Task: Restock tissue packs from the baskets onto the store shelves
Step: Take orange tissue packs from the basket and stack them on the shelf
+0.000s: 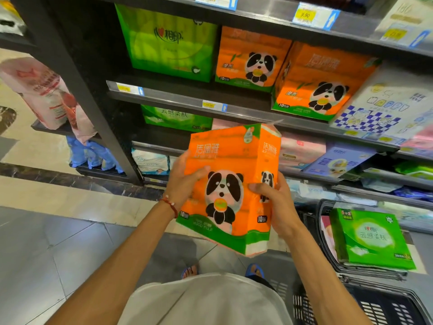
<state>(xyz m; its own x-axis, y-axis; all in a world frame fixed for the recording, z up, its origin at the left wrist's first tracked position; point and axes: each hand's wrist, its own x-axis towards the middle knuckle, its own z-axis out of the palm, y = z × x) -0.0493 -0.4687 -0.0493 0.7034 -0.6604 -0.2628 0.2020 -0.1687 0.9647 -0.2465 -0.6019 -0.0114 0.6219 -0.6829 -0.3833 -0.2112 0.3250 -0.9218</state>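
An orange tissue pack with a panda print [230, 184] is held upright in front of the shelves, in mid-air. My left hand [182, 184] grips its left side, thumb across the front. My right hand [274, 202] grips its right side and lower corner. On the shelf [178, 99] above stand two matching orange panda packs [250, 59] [321, 83] and a large green pack [168, 43]. A dark basket [328, 231] at the lower right holds a green tissue pack [370, 240].
A blue-checked white pack [384, 109] leans at the right of the shelf. Lower shelves carry green, pink and purple packs [339, 158]. A pink bag [44, 92] hangs at the left end of the black shelving. A second basket [379, 306] sits at the bottom right on the tiled floor.
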